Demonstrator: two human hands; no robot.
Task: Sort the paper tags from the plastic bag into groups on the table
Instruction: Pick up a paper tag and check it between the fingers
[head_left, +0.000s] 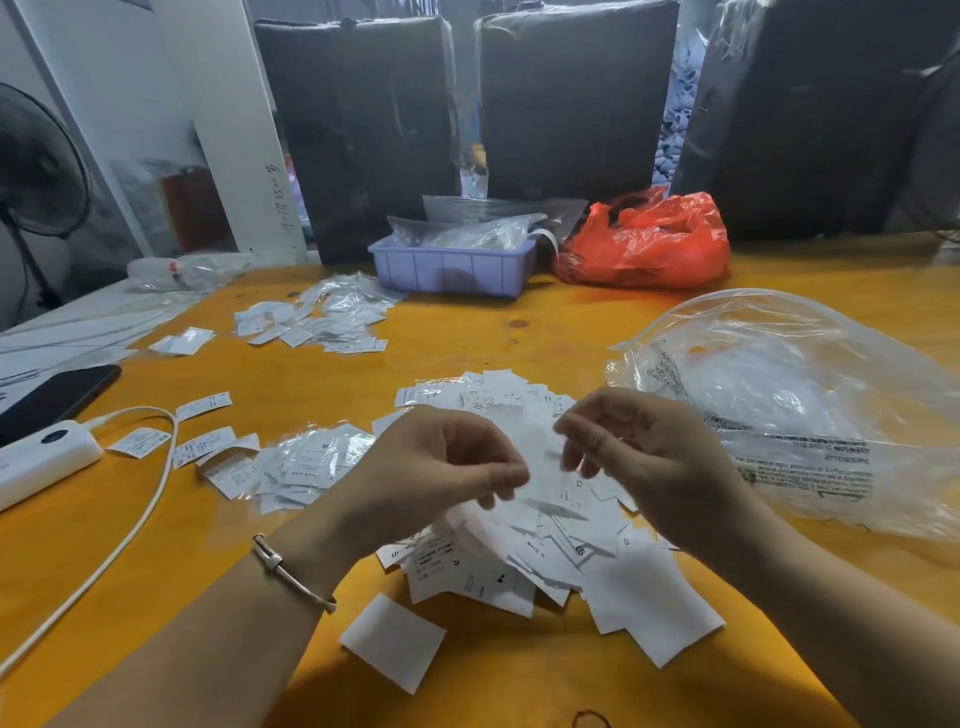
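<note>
Now, step: the sorting looks like it is in the middle; one tag is being picked out to look at.
Left hand: the left hand (441, 462) hangs over the big pile with its fingers curled; it seems to pinch the edge of a blurry white tag (540, 457), but the blur makes this hard to be sure of.
Right hand: the right hand (639, 457) has bent fingers close to the same tag; I cannot tell if it has hold of it.
Big pile: the unsorted tags (545, 540) lie in a heap on the yellow table (545, 322), right under both hands.
Plastic bag: the clear plastic bag (789, 405) lies to the right of the pile, mouth open, looking nearly empty.
Groups: one group (306, 462) sits left of the pile, another group (322, 319) sits farther back near the purple tray (452, 267).
Next move: I think the tag must be read, then put on the group it matches, with a light touch so the piles do not mix.
</note>
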